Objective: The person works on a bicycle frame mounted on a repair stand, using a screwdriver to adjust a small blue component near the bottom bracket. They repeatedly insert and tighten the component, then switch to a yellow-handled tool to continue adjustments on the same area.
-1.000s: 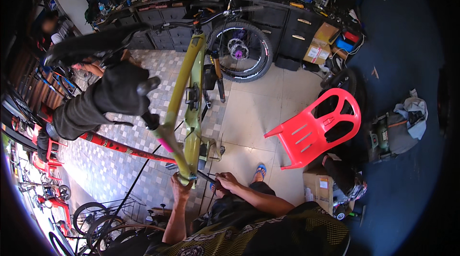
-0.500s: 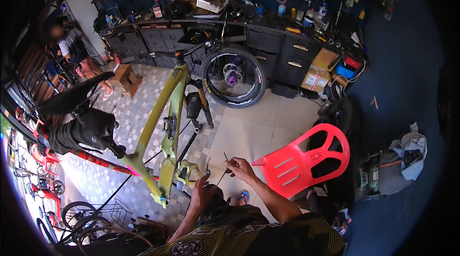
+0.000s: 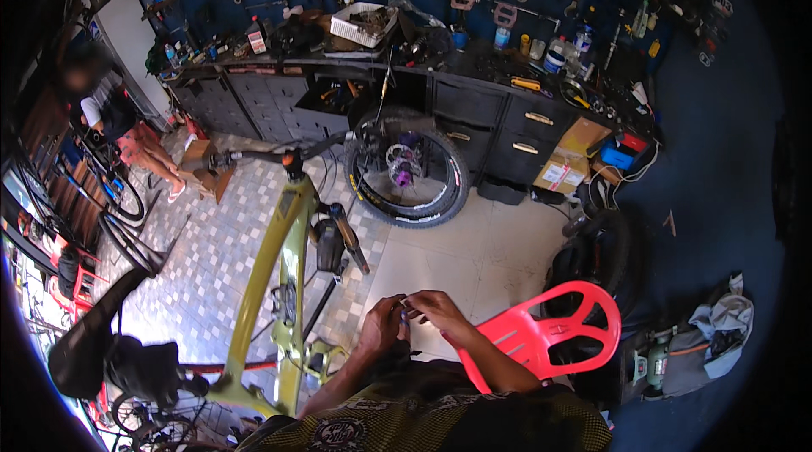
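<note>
In front of my body, my left hand (image 3: 381, 327) and my right hand (image 3: 433, 308) meet, fingertips almost touching. Both are closed, with the fingers pinched around something small that I cannot make out. Just left of them stands a yellow-green bicycle frame (image 3: 260, 287), with a black fork, a dark saddle (image 3: 80, 361) and a handlebar (image 3: 321, 147). Neither hand touches the frame. A red plastic chair (image 3: 554, 335) is close behind my right forearm.
Bicycle wheels (image 3: 459, 177) lean against the dark workbench drawers (image 3: 467, 105). Cluttered tools and bottles cover the bench; more tools hang on the blue wall. An open drawer (image 3: 326, 118) juts out. Cardboard boxes (image 3: 565, 166) stand at right. A person (image 3: 135, 131) stands at far left.
My hands have come together; the thin rod seen in my right hand earlier no longer shows clearly. The whole view has shifted, and the frame now appears lower and further left.
</note>
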`<action>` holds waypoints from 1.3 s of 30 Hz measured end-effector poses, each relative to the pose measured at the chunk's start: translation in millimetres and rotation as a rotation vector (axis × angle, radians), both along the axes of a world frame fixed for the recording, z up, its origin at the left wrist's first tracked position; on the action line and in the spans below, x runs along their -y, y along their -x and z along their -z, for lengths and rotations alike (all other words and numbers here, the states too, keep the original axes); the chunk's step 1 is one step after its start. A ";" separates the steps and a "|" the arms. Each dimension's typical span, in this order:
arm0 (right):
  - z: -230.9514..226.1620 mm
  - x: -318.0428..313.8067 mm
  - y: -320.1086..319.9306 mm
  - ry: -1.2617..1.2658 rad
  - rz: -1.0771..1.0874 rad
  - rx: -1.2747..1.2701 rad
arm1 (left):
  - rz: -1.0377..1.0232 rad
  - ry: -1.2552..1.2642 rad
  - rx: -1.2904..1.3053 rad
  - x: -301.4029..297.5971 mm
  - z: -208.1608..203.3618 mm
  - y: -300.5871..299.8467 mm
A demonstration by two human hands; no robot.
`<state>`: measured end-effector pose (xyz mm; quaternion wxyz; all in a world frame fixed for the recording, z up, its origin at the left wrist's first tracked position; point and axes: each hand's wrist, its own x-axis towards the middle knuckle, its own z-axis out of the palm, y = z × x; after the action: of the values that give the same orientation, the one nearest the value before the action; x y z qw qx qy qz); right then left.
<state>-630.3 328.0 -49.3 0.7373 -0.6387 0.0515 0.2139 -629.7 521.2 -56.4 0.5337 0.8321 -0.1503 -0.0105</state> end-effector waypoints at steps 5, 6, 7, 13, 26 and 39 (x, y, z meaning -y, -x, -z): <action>2.7 112.7 -98.9 0.427 0.199 0.251 | -0.009 -0.023 -0.074 16.3 -17.7 -97.2; -17.6 134.1 -123.7 0.577 0.239 0.328 | -0.020 -0.016 -0.038 14.8 -21.2 -113.5; -31.1 160.0 -147.7 0.639 0.282 0.369 | -0.034 -0.024 -0.064 15.7 -23.7 -128.7; -104.1 300.5 -320.9 1.055 0.439 0.663 | -0.164 -0.014 -0.142 33.0 -4.7 -195.9; -26.5 565.3 -679.4 1.577 0.189 0.486 | -0.200 -0.065 -0.493 229.9 -23.6 -311.6; -39.3 599.4 -724.0 1.663 0.058 0.464 | -0.497 -0.244 -0.418 204.7 0.9 -262.1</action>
<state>93.7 -271.5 -10.0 0.0276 -0.9969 0.0557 -0.0479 -367.6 316.5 -57.2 0.4356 0.8809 0.1718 -0.0685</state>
